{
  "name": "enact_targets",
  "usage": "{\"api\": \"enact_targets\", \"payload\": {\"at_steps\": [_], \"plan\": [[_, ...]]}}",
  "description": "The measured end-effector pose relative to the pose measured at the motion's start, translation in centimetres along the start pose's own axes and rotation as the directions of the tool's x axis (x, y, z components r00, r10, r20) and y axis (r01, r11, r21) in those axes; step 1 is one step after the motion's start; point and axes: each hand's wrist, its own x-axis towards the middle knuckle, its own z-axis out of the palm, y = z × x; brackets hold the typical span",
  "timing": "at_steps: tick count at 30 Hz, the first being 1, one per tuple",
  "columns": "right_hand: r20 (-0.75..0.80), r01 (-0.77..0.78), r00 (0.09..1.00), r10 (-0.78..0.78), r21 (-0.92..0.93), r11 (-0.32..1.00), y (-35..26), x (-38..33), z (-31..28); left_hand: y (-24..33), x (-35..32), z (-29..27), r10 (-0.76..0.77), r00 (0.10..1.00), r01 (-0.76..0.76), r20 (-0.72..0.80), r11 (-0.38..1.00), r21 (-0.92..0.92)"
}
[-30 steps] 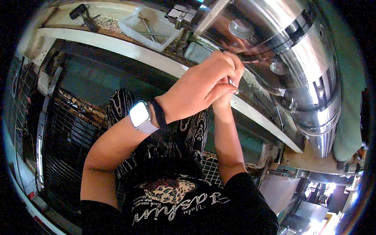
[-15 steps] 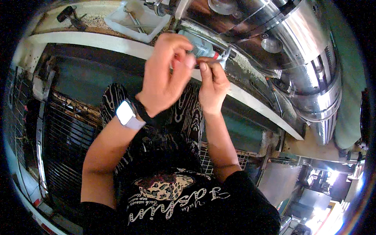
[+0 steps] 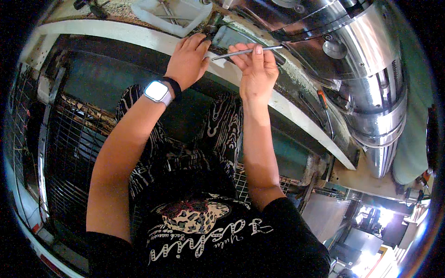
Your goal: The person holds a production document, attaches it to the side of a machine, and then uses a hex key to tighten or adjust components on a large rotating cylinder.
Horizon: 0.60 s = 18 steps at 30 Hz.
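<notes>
A thin grey metal rod (image 3: 227, 55) lies across the raised fingers of my right hand (image 3: 257, 69), pinched under the thumb. One end points left toward my other hand; the opposite end sticks out past the fingers on the right. My left hand (image 3: 187, 60) reaches palm down over the pale ledge (image 3: 162, 45), its fingers stretched forward and its thumb apart. A small dark spot shows at its fingertips, too unclear to name. Just beyond both hands is a pale blue translucent container (image 3: 227, 36), partly covered by the right fingers.
A whitish plastic tray (image 3: 185, 28) holding several metal tools stands at the back. Left of it lies a dark clamp-like tool (image 3: 95, 8). A large shiny metal cylinder (image 3: 343, 60) fills the right side. An orange-handled tool (image 3: 324, 104) lies below it.
My hands have parted: the left has moved forward onto the ledge. The right has turned palm up and lifted slightly, showing the rod at full length. The view has shifted a little.
</notes>
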Motion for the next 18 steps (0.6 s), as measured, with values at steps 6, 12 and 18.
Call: {"api": "enact_targets", "payload": {"at_steps": [6,12,18], "plan": [[-0.029,0.076,0.997,-0.07,0.331,0.941,-0.3,0.6,1.9,-0.2,-0.5,1.4,0.005,0.989,-0.026,0.15,0.99,0.139],[0.011,0.108,0.993,-0.118,0.333,0.937,-0.4,0.8,1.4,0.1,-0.6,1.3,0.053,0.99,-0.068,0.131,0.991,0.113],[-0.014,0.125,0.991,-0.137,0.509,0.852,-0.2,2.2,1.9,1.1,1.9,0.2,0.054,0.972,-0.088,0.231,0.987,0.138]]}}
